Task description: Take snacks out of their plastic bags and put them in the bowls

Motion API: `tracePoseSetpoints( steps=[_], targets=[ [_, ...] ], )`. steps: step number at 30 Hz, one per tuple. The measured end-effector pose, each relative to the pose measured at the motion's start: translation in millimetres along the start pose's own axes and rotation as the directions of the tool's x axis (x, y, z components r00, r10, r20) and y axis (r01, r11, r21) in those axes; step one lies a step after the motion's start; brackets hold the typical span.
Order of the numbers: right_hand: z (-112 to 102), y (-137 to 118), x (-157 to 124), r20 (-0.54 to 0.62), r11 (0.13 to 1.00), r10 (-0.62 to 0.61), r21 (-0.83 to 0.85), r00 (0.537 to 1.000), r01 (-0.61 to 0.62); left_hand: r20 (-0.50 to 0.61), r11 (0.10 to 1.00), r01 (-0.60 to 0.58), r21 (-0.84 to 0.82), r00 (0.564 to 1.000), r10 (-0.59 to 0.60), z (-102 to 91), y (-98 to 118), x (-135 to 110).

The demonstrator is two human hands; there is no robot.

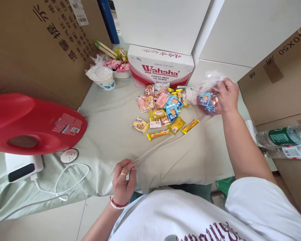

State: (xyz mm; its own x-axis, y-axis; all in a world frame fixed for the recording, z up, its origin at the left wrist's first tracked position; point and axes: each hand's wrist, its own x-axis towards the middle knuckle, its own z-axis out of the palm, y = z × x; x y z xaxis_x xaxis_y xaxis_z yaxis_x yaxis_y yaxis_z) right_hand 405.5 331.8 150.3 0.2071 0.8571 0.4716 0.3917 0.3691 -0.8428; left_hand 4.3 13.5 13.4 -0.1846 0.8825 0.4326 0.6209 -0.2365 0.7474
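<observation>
Nearest, left hand (122, 182) pinches a fold of the pale green cloth (110, 127) at its near edge; right hand (227, 97), far forward and rightward, grips a clear snack bag (206, 99); loose snack packets (163, 110) lie just left of it, nearer that hand.

The cloth (115, 127) is pale green and plain. At its left edge lies a glossy red jug (27, 117) with a red-and-white label (67, 124). Near the far edge, a white cup (105, 82) carries a teal leaf print, and a white box (160, 68) has red lettering above a red band. The packets (163, 112) mid-cloth are yellow, blue, pink and orange. The clear bag (208, 97) in the right hand (227, 97) shows blue and red ones. The left hand (122, 182) wears a gold ring (123, 173), with a red-and-white bead bracelet (116, 205) at its wrist.
</observation>
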Motion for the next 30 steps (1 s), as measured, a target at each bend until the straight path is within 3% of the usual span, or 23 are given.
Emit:
tracePoseSetpoints(
  steps=[2,4,6,8,10,12,14,16,18,21,23,25,30],
  targets=[
    [-5,-20,-39,-0.057,0.931,0.152,0.344,0.987,-0.124,0.106,0.963,0.187,-0.193,0.980,-0.169,9.8,12,14],
    [-4,-33,-84,-0.016,0.823,0.311,0.505,0.950,-0.261,0.306,0.816,0.410,-0.408,0.903,-0.301,25.5,26,33],
    [3,-38,-132,0.056,0.768,0.434,0.498,0.899,-0.402,0.461,0.615,0.577,-0.538,0.812,-0.358,44.5,39,52],
    [13,-39,-177,0.115,0.749,0.534,0.395,0.837,-0.532,0.522,0.486,0.647,-0.587,0.762,-0.384,62.6,50,68],
    [25,-40,-216,0.138,0.747,0.603,0.247,0.785,-0.617,0.495,0.530,0.620,-0.579,0.783,-0.376,76.6,59,78],
    [34,-43,-242,0.141,0.769,0.616,0.104,0.775,-0.630,0.512,0.644,0.564,-0.517,0.807,-0.296,86.0,69,82],
    [41,-46,-257,0.154,0.810,0.578,0.011,0.801,-0.587,0.589,0.725,0.542,-0.425,0.774,-0.233,93.0,76,79],
    [46,-49,-260,0.198,0.828,0.551,-0.010,0.811,-0.560,0.664,0.706,0.600,-0.378,0.706,-0.245,99.0,78,71],
    [48,-48,-258,0.259,0.811,0.562,0.010,0.785,-0.585,0.700,0.574,0.709,-0.409,0.648,-0.300,102.7,75,62],
    [43,-42,-254,0.317,0.755,0.600,0.079,0.735,-0.651,0.709,0.298,0.817,-0.494,0.577,-0.406,100.5,62,51],
    [34,-36,-253,0.335,0.709,0.627,0.128,0.703,-0.693,0.687,0.199,0.836,-0.511,0.537,-0.490,95.2,53,47],
    [23,-32,-255,0.329,0.681,0.649,0.151,0.686,-0.717,0.627,0.224,0.831,-0.509,0.536,-0.565,89.7,46,46],
    [-6,-26,-264,0.242,0.710,0.647,0.154,0.723,-0.687,0.415,0.479,0.745,-0.464,0.661,-0.626,79.2,28,53]
  ],
)
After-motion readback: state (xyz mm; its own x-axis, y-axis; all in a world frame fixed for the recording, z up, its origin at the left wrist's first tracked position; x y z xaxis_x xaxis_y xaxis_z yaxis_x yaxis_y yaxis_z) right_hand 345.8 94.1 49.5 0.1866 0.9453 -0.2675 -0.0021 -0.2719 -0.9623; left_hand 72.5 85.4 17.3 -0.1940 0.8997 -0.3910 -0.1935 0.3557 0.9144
